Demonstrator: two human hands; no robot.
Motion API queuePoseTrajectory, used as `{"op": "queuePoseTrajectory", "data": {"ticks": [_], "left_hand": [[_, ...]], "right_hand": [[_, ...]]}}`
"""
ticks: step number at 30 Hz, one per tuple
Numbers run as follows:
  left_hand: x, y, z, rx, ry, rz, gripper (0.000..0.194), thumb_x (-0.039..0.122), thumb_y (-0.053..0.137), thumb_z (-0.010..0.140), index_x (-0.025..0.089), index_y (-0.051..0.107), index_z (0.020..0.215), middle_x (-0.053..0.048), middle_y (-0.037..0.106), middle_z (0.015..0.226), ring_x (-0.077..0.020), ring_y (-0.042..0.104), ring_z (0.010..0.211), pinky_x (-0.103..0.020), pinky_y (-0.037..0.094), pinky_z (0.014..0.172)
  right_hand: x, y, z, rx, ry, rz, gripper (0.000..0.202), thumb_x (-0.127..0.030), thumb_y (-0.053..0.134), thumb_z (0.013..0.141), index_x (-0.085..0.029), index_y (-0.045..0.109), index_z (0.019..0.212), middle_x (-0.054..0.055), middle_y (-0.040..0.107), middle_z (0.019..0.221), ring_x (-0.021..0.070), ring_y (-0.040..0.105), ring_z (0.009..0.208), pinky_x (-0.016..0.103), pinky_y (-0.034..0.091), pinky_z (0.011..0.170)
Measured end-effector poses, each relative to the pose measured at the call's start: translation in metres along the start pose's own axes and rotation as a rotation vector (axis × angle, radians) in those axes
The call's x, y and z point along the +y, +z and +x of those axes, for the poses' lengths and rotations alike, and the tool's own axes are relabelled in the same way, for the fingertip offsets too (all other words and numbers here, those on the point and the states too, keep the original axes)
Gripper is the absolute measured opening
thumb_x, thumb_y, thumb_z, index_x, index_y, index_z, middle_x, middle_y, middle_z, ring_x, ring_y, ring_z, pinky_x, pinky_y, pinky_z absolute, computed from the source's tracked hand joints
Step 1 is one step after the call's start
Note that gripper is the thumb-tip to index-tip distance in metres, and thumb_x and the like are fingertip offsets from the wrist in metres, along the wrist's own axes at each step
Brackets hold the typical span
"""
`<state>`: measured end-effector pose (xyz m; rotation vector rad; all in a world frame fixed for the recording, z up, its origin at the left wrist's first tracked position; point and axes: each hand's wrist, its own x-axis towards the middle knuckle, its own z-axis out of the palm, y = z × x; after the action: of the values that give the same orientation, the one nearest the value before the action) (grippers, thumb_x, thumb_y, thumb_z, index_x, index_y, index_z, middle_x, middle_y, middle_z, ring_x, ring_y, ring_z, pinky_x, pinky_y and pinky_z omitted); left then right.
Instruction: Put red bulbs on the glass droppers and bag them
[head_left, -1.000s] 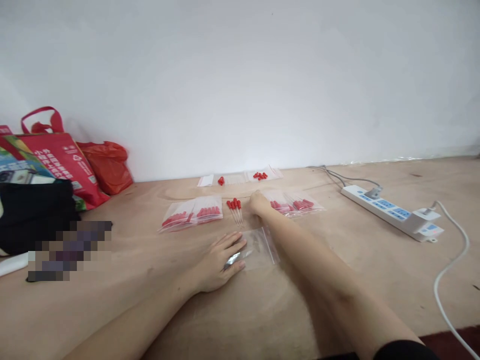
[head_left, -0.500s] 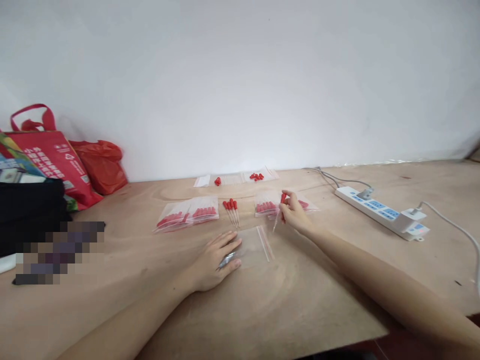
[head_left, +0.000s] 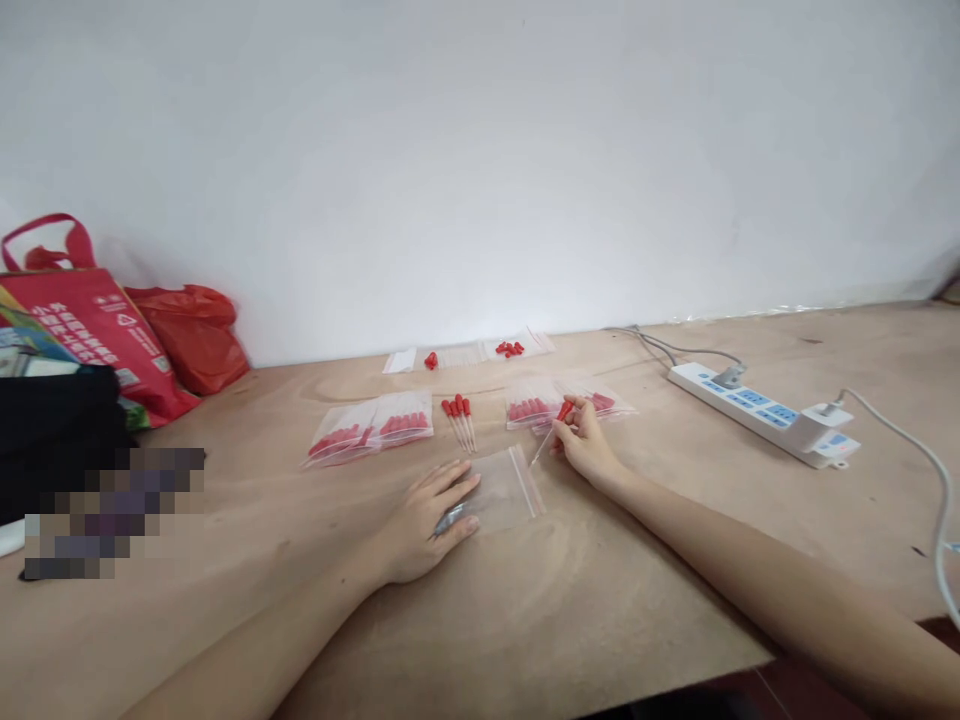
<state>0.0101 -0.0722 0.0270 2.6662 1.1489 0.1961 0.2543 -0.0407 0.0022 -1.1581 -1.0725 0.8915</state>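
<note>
My left hand (head_left: 435,520) lies with its fingers apart on the left part of a clear zip bag (head_left: 499,490), pressing it on the table. Between thumb and forefinger of my right hand (head_left: 589,445) is a dropper (head_left: 564,411) with a red bulb; its thin clear tip points down and left, close to the bag's zip edge. Several red-bulbed droppers (head_left: 459,408) lie in a fan beyond the bag. Zip bags of red-bulbed items lie on the left (head_left: 371,425) and on the right (head_left: 531,408), the right ones partly behind my right hand.
By the wall lie loose red bulbs (head_left: 510,349) and clear tubes (head_left: 459,357) on plastic bags. A white power strip (head_left: 750,405) with plugs and grey cables is at right. Red bags (head_left: 112,330) and a black cloth (head_left: 60,440) stand at far left.
My right hand has turned the dropper to a flatter slant and brought its tip left, nearer the bag's zip edge. The whole view has shifted slightly. My left hand stays on the bag.
</note>
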Motion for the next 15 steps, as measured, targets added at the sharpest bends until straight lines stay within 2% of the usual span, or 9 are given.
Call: {"op": "queuePoseTrajectory", "data": {"ticks": [7, 15], "left_hand": [[0.0002, 0.0007, 0.0005, 0.003, 0.005, 0.02, 0.049, 0.043, 0.038, 0.085, 0.02, 0.037, 0.128, -0.007, 0.029, 0.138, -0.0228, 0.024, 0.127, -0.042, 0.023, 0.103], [0.001, -0.0006, 0.0005, -0.006, 0.0, 0.027, 0.049, 0.043, 0.036, 0.085, 0.02, 0.037, 0.128, -0.007, 0.028, 0.138, -0.0228, 0.024, 0.127, -0.043, 0.024, 0.102]], "right_hand": [[-0.0031, -0.0018, -0.0003, 0.076, -0.034, 0.017, 0.04, -0.024, 0.049, 0.066, -0.022, 0.03, 0.101, -0.008, 0.038, 0.065, 0.008, 0.045, 0.045, 0.023, 0.041, 0.041], [-0.0007, -0.0003, -0.0028, 0.052, -0.013, 0.025, 0.039, -0.025, 0.049, 0.066, -0.022, 0.029, 0.099, -0.008, 0.039, 0.064, 0.0082, 0.044, 0.044, 0.023, 0.04, 0.039]]}}
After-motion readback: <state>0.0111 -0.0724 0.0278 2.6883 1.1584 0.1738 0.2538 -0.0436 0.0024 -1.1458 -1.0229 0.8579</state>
